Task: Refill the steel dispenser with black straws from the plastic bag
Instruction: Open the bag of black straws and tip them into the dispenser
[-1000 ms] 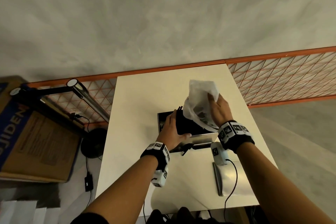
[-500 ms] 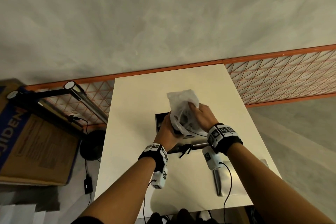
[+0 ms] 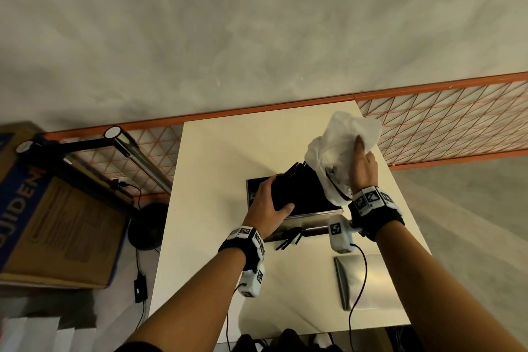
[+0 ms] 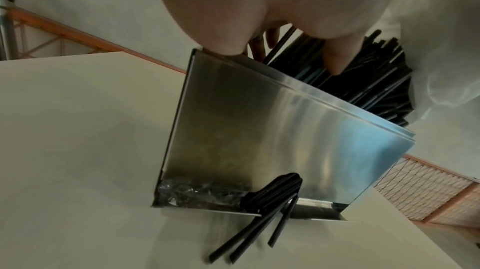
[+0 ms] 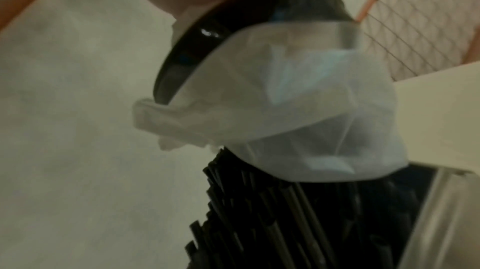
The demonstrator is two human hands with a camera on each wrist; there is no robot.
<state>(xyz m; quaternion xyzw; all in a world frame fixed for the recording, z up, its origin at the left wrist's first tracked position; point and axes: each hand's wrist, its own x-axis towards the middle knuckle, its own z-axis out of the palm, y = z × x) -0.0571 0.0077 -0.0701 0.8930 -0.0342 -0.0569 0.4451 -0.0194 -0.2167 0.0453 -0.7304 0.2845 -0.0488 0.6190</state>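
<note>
mostly done: straws (image 3: 300,191) half in dispenser (image 3: 311,213), gripped by left hand (image 3: 271,206); right hand (image 3: 361,168) clutching bag (image 3: 340,146) at 1 o'clock, left to strip off.

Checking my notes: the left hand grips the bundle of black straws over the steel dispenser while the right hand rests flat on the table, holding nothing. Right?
Not quite. In the head view the right hand is raised, gripping the plastic bag. The left hand does grip the black straws over the steel dispenser.

Dim warm light, wide-angle bending (right wrist view blurred).
</note>
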